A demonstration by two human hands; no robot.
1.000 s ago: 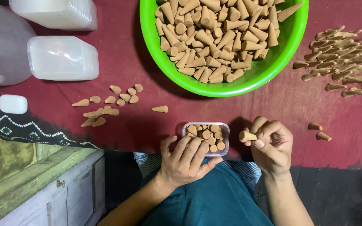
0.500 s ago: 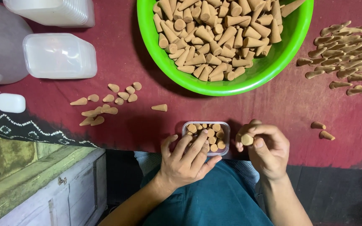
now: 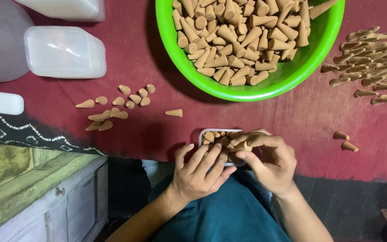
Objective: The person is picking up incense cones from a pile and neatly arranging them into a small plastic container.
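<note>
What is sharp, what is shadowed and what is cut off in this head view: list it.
Head view: even, soft light, no strong glare; the green bowl casts a shadow to its left on the red cloth. The cones in the bowl are sharp. The left hand and right hand are slightly soft. The bowl's top is cropped.

Small home-style packing workspace, hand production of incense cones. Dark red cloth-covered table point(image 3: 126, 58) fills most of the frame, patterned black-and-white hem at lower left. Big bright green plastic bowl point(image 3: 292, 80) at top centre heaped with tan cones; loose cones scattered left of centre and in rows at upper right. Stacked clear plastic lidded containers point(image 3: 63, 51) at upper left. Worn grey-painted wooden cabinet point(image 3: 45, 210) at lower left. No machinery, all manual.
</note>
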